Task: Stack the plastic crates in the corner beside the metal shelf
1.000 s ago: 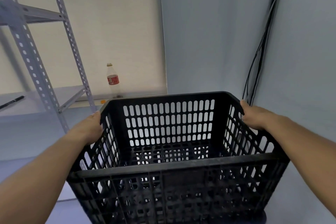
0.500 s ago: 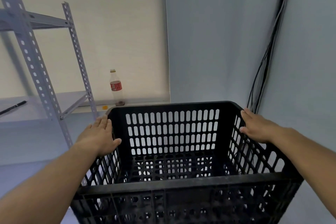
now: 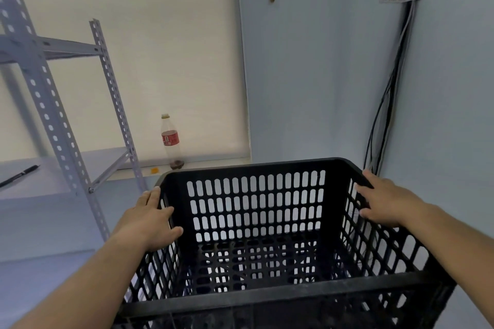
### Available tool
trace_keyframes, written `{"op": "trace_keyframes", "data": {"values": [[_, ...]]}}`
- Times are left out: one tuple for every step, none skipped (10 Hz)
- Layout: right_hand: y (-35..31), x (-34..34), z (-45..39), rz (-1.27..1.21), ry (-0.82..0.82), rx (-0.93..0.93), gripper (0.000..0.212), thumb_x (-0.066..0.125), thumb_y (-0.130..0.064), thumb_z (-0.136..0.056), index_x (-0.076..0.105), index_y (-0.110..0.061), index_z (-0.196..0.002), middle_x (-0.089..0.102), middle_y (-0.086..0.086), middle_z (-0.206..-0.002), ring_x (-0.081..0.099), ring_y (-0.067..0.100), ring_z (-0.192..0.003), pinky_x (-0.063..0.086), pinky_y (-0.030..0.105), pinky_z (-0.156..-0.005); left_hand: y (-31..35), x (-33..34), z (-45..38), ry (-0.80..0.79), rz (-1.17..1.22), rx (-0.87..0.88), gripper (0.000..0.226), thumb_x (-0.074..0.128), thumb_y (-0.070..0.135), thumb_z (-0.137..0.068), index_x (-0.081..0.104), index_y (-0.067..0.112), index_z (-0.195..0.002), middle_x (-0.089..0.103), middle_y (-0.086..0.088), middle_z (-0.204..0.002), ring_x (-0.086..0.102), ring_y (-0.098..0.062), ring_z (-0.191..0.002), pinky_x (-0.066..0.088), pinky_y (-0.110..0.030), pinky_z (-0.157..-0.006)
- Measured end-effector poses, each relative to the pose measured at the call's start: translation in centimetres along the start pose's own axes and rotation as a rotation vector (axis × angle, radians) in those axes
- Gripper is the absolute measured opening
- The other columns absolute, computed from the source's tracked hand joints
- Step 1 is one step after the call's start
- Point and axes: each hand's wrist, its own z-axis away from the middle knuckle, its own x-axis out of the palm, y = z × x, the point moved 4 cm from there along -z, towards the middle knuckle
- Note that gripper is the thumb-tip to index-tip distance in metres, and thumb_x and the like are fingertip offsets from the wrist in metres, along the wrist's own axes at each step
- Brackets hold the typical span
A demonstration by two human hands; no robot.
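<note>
Head view: corner of a room, pale blue walls, cream roller blind (image 3: 160,56) on the back wall at left, black cables (image 3: 387,93) running down the rt wall. Metal shelf (image 3: 53,120) stands at left w/ a pen (image 3: 20,175) on its board; a near-empty bottle (image 3: 171,141) on the sill behind. Black plastic crate (image 3: 256,222) sits in the corner, between shelf and rt wall, open side up, level, slotted walls upright; whether another crate lies under it cannot be told. Long axis appears to run away from the viewer toward the back wall, short far wall facing it. Left hand (image 3: 149,222) lies flat on the left rim, fingers straight, thumb inside the wall; right hand (image 3: 385,203) likewise on the rt rim, fingers spread, nothing gripped. Judgement: palms placed opposite each other to steady and square the crate, probably seating it.
</note>
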Motion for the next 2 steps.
{"op": "trace_keyframes", "data": {"values": [[-0.2,-0.6,0.2,-0.067,0.035,-0.013,0.067,0.045,-0.041,-0.094,0.017,-0.024,-0.152,-0.005,0.003,-0.162,0.014,0.025,-0.146,0.025,0.035,-0.113,-0.4,-0.3,0.1,0.032,0.069,-0.016,0.072,0.034,0.061,-0.092,0.018,0.031,-0.155,-0.007,-0.008,-0.164,-0.002,-0.025,-0.151,0.015,-0.046,-0.119],[0.6,-2.6,0.3,-0.254,0.154,0.014,0.063,0.050,-0.038,-0.094,0.025,-0.021,-0.150,0.014,0.007,-0.160,0.019,0.024,-0.145,0.022,0.036,-0.113,-0.4,-1.5,-0.4,0.114,0.174,-0.002,0.074,0.034,0.060,-0.094,0.010,0.027,-0.156,0.003,-0.004,-0.165,0.008,-0.023,-0.151,0.015,-0.047,-0.120]]}}
